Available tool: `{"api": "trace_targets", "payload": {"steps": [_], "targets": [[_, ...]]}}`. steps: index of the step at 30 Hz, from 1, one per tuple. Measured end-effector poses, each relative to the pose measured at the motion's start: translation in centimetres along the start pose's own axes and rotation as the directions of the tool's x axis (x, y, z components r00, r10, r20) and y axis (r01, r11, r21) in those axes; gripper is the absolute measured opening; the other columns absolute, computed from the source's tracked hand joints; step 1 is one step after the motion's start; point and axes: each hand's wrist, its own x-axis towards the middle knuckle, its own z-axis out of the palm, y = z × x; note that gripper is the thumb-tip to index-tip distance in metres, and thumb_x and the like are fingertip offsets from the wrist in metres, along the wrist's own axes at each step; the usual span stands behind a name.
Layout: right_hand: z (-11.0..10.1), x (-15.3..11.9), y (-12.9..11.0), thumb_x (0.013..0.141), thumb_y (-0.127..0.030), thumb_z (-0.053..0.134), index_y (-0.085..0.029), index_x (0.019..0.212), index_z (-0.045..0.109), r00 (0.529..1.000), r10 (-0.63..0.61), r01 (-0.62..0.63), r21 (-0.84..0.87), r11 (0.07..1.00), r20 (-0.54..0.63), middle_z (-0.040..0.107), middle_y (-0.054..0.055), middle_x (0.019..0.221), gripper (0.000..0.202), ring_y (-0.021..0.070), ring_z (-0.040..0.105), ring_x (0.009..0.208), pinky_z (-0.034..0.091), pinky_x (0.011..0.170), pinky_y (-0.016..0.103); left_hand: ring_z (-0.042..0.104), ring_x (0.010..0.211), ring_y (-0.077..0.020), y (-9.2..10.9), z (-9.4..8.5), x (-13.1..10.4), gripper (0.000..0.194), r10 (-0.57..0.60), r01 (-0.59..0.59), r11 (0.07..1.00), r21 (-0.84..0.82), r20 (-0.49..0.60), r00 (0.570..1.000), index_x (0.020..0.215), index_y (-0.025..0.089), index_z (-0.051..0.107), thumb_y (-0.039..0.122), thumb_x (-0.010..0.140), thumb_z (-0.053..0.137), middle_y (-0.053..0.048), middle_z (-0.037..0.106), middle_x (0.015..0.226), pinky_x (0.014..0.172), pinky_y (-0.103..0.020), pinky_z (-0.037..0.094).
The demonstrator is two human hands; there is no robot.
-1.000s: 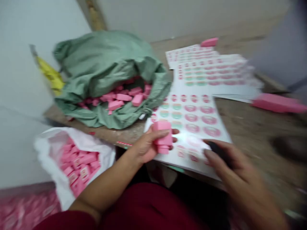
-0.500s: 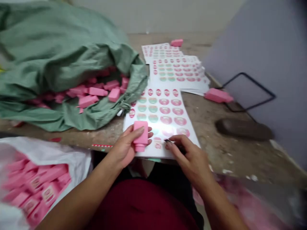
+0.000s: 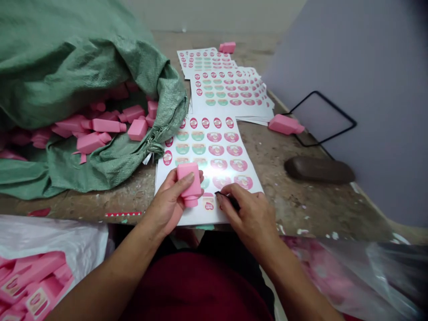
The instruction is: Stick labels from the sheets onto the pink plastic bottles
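Note:
My left hand (image 3: 171, 200) is wrapped round a pink bottle (image 3: 189, 183), its neck pointing down toward me, over the left part of a sticker sheet (image 3: 214, 174). Thumb and forefinger of my right hand (image 3: 249, 209) pinch a thin dark tool (image 3: 230, 199), its tip at the sheet's lower rows. Just left of that tip lies a pink and cream sticker (image 3: 208, 203). Rows of oval and rounded stickers in pink and green cover the rest of the sheet.
At the left, a green sack (image 3: 167, 89) holds many pink bottles. More sticker sheets (image 3: 230, 107) lie behind. Labelled bottles fill a white bag (image 3: 83, 236) at lower left. Two bottles, a dark brown case (image 3: 319, 170) and a black wire frame (image 3: 354, 122) are farther right.
The whole view has shifted, so the table's objects appear farther left. Both hands keep their holds, with little change in their places over the sheet.

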Motion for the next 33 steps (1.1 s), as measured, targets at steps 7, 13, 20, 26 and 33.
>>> {"api": "trace_targets", "payload": {"steps": [7,13,20,26,33], "targets": [[0.0,0.3,-0.2,0.093,-0.021,0.053,-0.02,0.083,0.062,0.999,-0.048,0.048,-0.026,0.999,-0.016,0.07,0.0,0.068,0.013,0.0155,0.05,0.052,0.029,0.062,0.03,0.062,0.11,-0.0283,0.1,-0.1,0.1,0.031,-0.013,0.012,1.0,0.029,0.04,0.999,0.104,0.017,0.065,0.022,0.076,0.077,-0.012,0.07,0.108,0.094,-0.046,0.052],[0.0,0.5,-0.2,0.09,-0.022,0.058,-0.019,0.082,0.063,1.0,0.013,-0.012,-0.038,0.999,0.016,0.071,0.002,0.068,0.01,0.0169,0.05,0.051,0.029,0.06,0.03,0.063,0.108,-0.0266,0.1,-0.2,0.0,0.028,-0.03,0.028,0.999,0.044,0.038,0.999,0.102,0.017,0.067,0.022,0.076,0.076,-0.01,0.071,0.105,0.096,-0.047,0.051],[-0.2,0.4,0.6,0.089,-0.032,0.059,-0.023,0.086,0.064,0.968,0.173,-0.201,0.145,0.969,0.183,0.073,0.0,0.075,0.011,0.0204,0.06,0.063,0.031,0.061,0.029,0.066,0.105,-0.0238,0.3,0.0,0.0,0.022,-0.052,0.052,0.999,-0.001,-0.011,0.999,0.105,0.014,0.066,0.017,0.083,0.07,-0.011,0.073,0.103,0.096,-0.041,0.051],[-0.1,0.6,0.0,0.091,-0.025,0.055,-0.02,0.084,0.062,0.998,-0.017,0.018,-0.003,1.0,0.056,0.072,0.001,0.071,0.012,0.0163,0.057,0.056,0.028,0.064,0.032,0.067,0.102,-0.0225,0.4,0.1,0.0,0.021,-0.071,0.071,0.997,-0.017,-0.019,0.997,0.104,0.013,0.066,0.019,0.084,0.069,-0.011,0.074,0.1,0.097,-0.038,0.05],[0.3,1.2,-0.2,0.084,-0.037,0.063,-0.021,0.075,0.062,0.977,0.186,-0.195,0.089,0.977,0.106,0.071,0.003,0.072,0.018,0.017,0.055,0.057,0.032,0.066,0.033,0.067,0.099,-0.021,0.1,0.0,0.1,0.026,-0.046,0.045,0.998,-0.042,-0.02,0.999,0.105,0.012,0.065,0.019,0.08,0.072,-0.011,0.073,0.099,0.1,-0.036,0.047]]}}
